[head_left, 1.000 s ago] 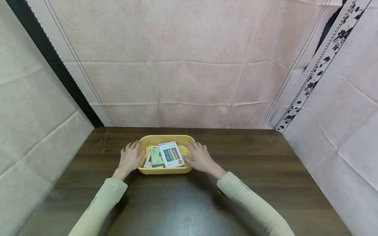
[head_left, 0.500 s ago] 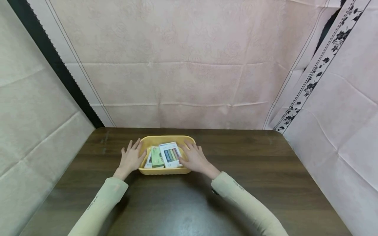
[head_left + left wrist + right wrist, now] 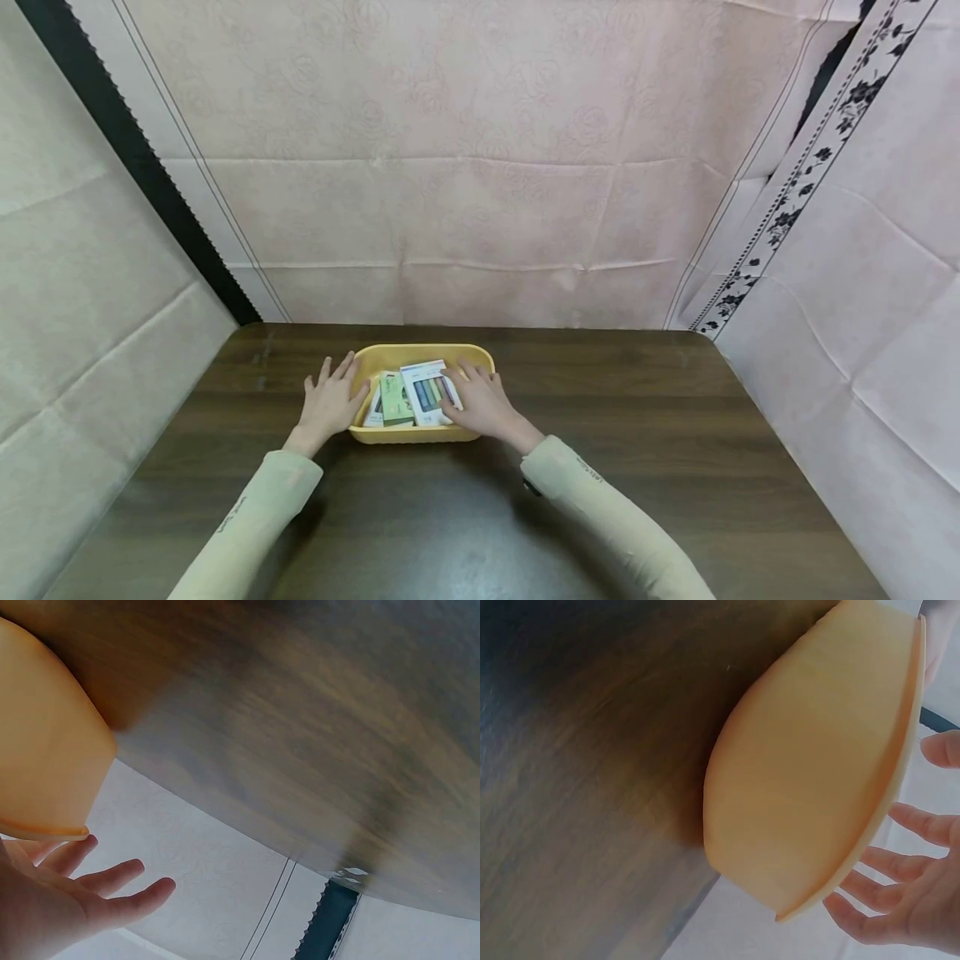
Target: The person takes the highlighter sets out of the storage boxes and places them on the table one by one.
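Observation:
A yellow plastic basket (image 3: 420,435) stands on the table near its far edge; both wrist views show its outer wall. My left hand (image 3: 326,404) lies along the basket's left rim with fingers spread, and in the left wrist view its fingertips are right at the rim. Inside leans a white box (image 3: 422,373) with a picture of coloured sticks, overlapping a green box (image 3: 395,398). Another white item (image 3: 373,412) shows partly behind the green one. My right hand (image 3: 483,404) reaches over the right rim, fingers extended, thumb and fingertips over the white box's right side.
The dark wooden table (image 3: 420,533) spreads out in front of the basket and to both sides. Pale patterned cloth (image 3: 480,208) hangs behind the table, with further cloth walls left and right.
My right hand has moved left from the basket's right rim to over the white box, covering its right side. The left hand keeps its place on the left rim.

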{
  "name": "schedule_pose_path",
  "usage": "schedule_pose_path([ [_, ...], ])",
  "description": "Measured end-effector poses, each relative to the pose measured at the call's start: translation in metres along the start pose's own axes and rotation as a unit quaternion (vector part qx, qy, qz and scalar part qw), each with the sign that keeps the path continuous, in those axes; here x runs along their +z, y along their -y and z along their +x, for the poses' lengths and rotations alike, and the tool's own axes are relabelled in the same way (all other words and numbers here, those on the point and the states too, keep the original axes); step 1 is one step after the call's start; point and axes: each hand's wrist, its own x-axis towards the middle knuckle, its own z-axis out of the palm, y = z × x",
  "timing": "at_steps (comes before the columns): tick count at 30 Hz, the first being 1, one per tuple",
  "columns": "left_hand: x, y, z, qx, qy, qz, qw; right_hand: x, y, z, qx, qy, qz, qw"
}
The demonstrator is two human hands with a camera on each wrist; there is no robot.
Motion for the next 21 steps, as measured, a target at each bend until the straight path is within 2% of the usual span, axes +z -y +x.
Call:
schedule_pose_path([
  [21,0.001,0.001,0.000,0.006,-0.003,-0.003,1.0000,0.008,0.011,0.006,0.029,0.039,0.004,0.999],
])
